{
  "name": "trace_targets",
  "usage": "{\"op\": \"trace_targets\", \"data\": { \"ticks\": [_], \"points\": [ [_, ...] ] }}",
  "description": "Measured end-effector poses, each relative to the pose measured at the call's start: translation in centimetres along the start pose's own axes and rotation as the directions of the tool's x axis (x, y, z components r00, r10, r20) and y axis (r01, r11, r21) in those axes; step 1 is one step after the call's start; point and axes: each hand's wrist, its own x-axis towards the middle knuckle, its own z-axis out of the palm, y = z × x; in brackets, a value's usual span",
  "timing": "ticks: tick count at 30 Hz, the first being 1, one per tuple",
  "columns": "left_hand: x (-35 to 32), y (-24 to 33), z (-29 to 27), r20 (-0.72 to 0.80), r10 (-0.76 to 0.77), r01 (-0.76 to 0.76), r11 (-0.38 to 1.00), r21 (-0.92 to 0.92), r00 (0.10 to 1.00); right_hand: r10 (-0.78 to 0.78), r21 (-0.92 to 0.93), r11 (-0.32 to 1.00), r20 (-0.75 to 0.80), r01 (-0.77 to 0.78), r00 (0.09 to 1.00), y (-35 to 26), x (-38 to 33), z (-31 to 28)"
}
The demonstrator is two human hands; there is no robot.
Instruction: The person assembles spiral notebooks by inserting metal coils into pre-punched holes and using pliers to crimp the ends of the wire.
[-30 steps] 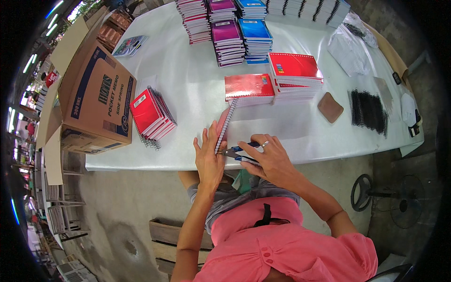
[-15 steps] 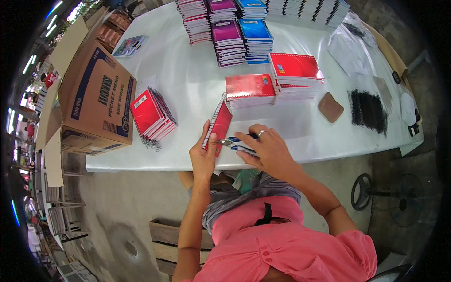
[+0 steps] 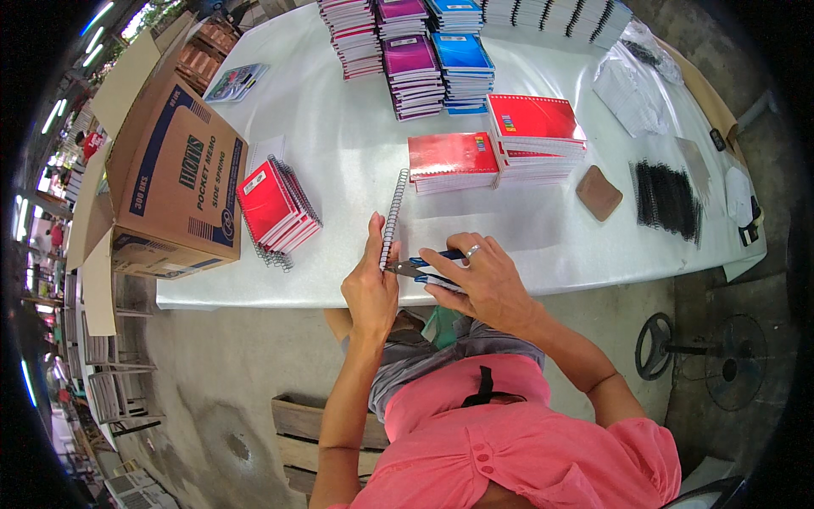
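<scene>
Okay, left grip (image 3: 370, 288) grasping spiral notebook (image 3: 386, 253) above counter (image 3: 322, 267), near side; right grip (image 3: 485, 276) round pliers (image 3: 405, 269), tips at near end of coil (image 3: 396, 204). Seems coil-end work from here; next move needs notebook steady.

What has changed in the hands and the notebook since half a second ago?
The left hand tipped the spiral notebook: its red cover turned from view, and its wire coil now faces the camera. The blue-handled pliers in the right hand moved a little leftward, to the coil's near end. Nothing was released. The cardboard box and purple notebooks stayed put.
</scene>
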Motion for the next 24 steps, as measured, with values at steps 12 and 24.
{"op": "trace_targets", "data": {
  "ticks": [12, 24],
  "points": [
    [3.2, -0.1, -4.7, -0.225, 0.406, -0.261, 0.835, 0.484, 0.886, 0.183, 0.431, 0.836, 0.368, -0.341, 0.912, 3.0, 1.0, -1.4],
    [9.8, -8.6, -7.7, -0.008, -0.074, 0.052, 0.604, 0.795, 0.997, 0.37, -0.33, 0.875, -0.014, -0.354, 0.929, 11.3, -6.4, -2.5]
  ]
}}
